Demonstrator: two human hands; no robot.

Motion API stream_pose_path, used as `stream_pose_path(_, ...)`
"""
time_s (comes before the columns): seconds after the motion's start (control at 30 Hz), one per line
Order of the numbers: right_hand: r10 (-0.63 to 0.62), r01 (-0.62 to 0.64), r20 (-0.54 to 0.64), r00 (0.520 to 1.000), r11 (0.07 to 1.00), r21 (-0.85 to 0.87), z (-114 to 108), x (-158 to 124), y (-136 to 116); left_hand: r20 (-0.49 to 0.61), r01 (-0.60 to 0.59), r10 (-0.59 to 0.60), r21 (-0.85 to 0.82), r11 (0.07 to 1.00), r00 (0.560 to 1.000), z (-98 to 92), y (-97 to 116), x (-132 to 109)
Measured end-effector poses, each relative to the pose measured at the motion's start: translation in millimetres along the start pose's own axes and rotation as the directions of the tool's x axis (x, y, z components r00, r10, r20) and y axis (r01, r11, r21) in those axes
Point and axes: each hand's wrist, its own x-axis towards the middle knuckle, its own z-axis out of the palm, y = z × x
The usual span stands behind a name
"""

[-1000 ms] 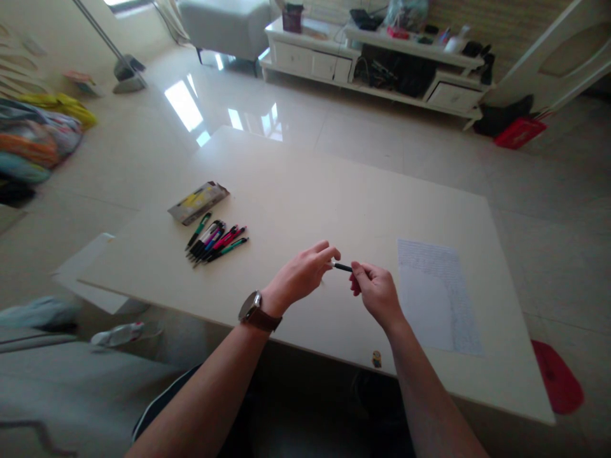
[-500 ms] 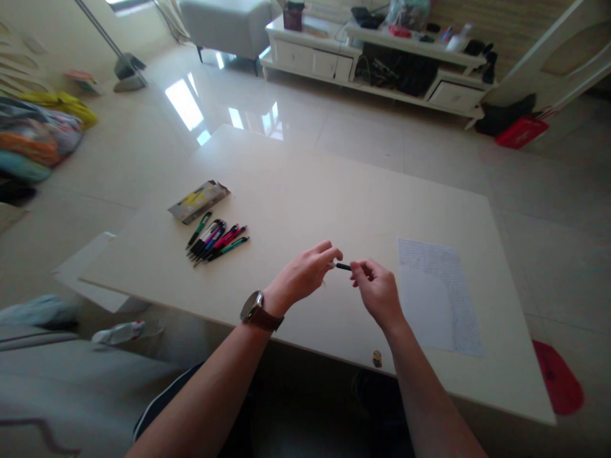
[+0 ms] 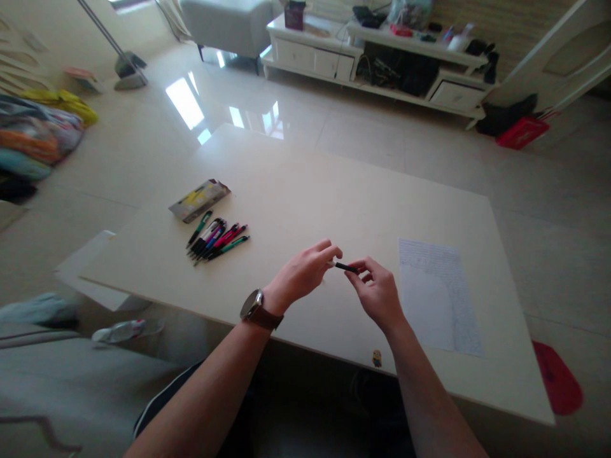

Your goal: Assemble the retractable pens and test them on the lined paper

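Pen (image 3: 344,266) pinched at both ends by left hand (image 3: 300,277) and right hand (image 3: 377,292) above the cream table (image 3: 334,191); beyond the table, glossy tiled floor (image 3: 143,146).

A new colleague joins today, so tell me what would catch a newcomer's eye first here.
The left grip and right grip pinch a slim dark pen between them over the table, near its front edge. A fan of coloured pens lies far left beside a small box; a lined sheet lies at the right.
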Motion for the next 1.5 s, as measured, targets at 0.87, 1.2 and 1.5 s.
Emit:
stream_pose_path(0.87, 0.075, 0.044, 0.250, 0.965, 0.897, -0.440, 84.5, 6.1, 34.6, -0.122, 0.153, -0.148, 0.032, 0.988, 0.981, -20.3, 0.7, -1.1)
stream_pose_path(1.2, 0.098, -0.012, 0.215, 0.972, 0.928, -0.371, 66.8, 0.7, 32.6, -0.061, 0.132, -0.132, -0.001, 0.991, 0.989, -20.1, 6.1, -3.9)
stream_pose_path(1.5, 0.177, -0.122, -0.114, 0.978, 0.917, 0.380, 8.6, 10.1, 16.8, 0.060, 0.095, -0.098, 0.053, 0.994, 0.993, 1.6, 7.8, 0.1)
